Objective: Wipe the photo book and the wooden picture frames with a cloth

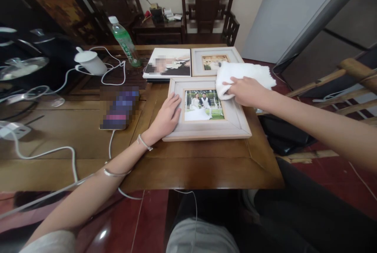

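Note:
A pale picture frame (pixel 235 121) lies face up near the table's right end, with a photo (pixel 203 105) of two seated people in its middle. My left hand (pixel 169 115) rests flat on the frame's left border, fingers stretched out. Gripped in my right hand (pixel 244 91) is a white cloth (pixel 246 74), pressed on the frame's upper right corner; its loose end spreads to the right. Behind lie a second pale frame (pixel 198 61), partly covered by the cloth, and a flat white-edged photo panel (pixel 169 59).
On the wooden table (pixel 188 159), a phone (pixel 120 108) on a white cable lies left of the frame. Further back stand a green-labelled bottle (pixel 126 43) and a white lidded cup (pixel 90 61). White cables cross the left side. A wooden chair (pixel 350 80) stands at the right.

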A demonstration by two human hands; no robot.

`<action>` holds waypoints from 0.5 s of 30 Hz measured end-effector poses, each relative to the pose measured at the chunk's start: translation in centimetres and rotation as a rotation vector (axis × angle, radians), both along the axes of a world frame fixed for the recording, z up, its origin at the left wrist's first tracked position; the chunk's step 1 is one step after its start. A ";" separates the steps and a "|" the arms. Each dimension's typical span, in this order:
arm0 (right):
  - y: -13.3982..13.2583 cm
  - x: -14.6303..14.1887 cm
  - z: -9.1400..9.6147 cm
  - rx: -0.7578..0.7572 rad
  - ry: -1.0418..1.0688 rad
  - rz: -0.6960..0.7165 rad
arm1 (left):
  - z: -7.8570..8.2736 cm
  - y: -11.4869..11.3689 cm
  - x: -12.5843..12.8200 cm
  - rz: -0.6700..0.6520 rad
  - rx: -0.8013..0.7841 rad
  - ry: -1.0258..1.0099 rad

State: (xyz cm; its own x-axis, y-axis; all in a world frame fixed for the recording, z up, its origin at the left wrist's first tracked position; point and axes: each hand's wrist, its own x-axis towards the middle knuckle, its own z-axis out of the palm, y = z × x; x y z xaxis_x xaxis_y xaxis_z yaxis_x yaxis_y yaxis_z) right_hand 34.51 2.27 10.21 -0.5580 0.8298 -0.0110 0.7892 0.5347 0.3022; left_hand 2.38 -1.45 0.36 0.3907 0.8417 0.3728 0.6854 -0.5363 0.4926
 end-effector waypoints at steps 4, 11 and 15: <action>-1.7 -0.3 0.3 -0.063 -0.158 0.059 | -0.1 0.1 -0.1 0.006 -0.007 -0.027; -11.8 -1.0 1.7 -0.198 -0.119 0.089 | -0.1 0.1 0.0 0.022 -0.010 -0.046; -14.3 -1.5 2.5 -0.278 -0.072 0.044 | 0.0 0.1 -0.1 0.003 -0.015 -0.041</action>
State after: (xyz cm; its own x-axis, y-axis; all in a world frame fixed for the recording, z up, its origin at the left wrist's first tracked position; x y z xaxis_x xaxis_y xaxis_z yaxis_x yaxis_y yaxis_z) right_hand 32.98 -12.03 12.69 -0.5826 0.7646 -0.2758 0.7454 0.6379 0.1937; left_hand 2.33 -1.36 0.34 0.3727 0.8486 0.3754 0.6663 -0.5263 0.5283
